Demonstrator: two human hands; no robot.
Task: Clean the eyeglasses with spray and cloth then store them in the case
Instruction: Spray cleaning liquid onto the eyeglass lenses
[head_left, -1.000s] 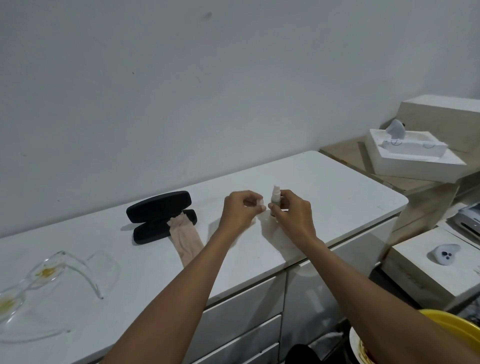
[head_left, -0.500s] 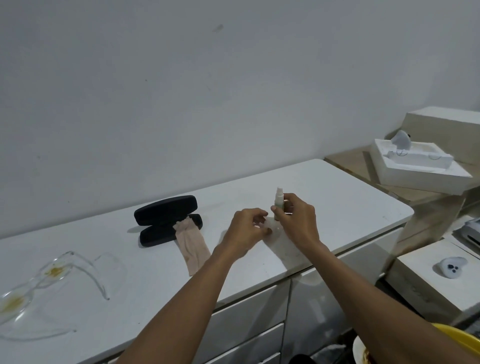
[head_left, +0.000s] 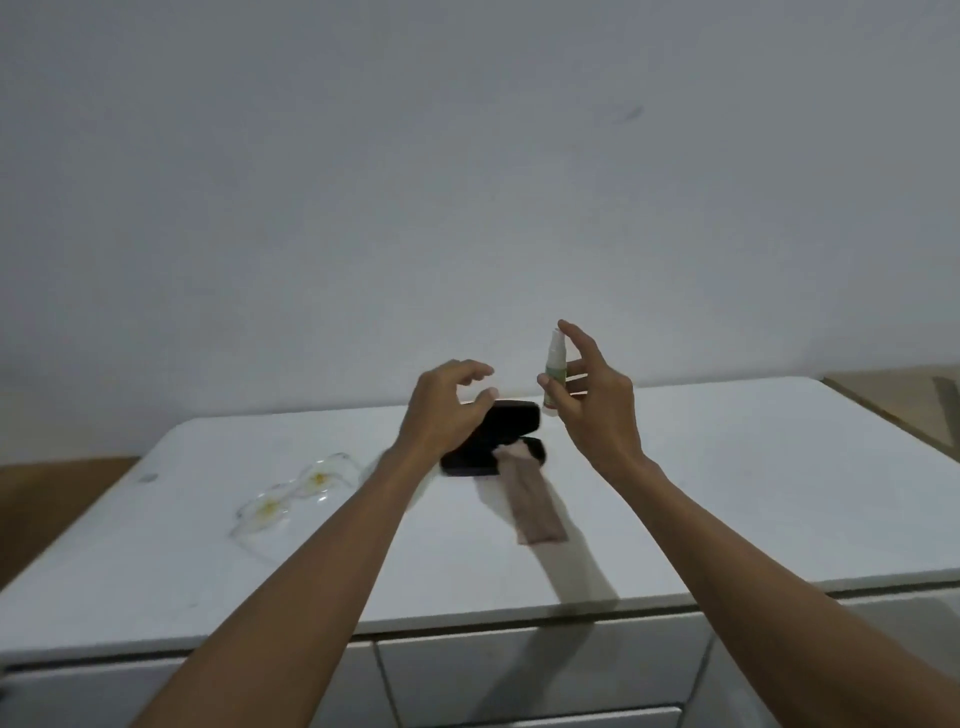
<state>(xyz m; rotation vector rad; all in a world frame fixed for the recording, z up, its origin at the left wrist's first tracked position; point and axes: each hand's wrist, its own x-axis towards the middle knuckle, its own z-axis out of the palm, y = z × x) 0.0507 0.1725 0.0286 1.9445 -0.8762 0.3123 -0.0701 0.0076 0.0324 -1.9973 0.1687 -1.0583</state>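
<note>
We see the right hand (head_left: 597, 400) raised above the white surface (head_left: 727, 493), grasping the small spray bottle (head_left: 552, 375) upright between thumb and fingers; the left hand (head_left: 447, 410) hovers released, fingers curled, over the open black case (head_left: 511, 418); the beige cloth (head_left: 532, 506) trails from the case; the clear eyeglasses (head_left: 296, 493) lie well left.

head view, looking forward and slightly down
it sits close behind both raised hands, facing the white cabinet top (head_left: 727, 493) and wall (head_left: 467, 182) beyond them.
</note>
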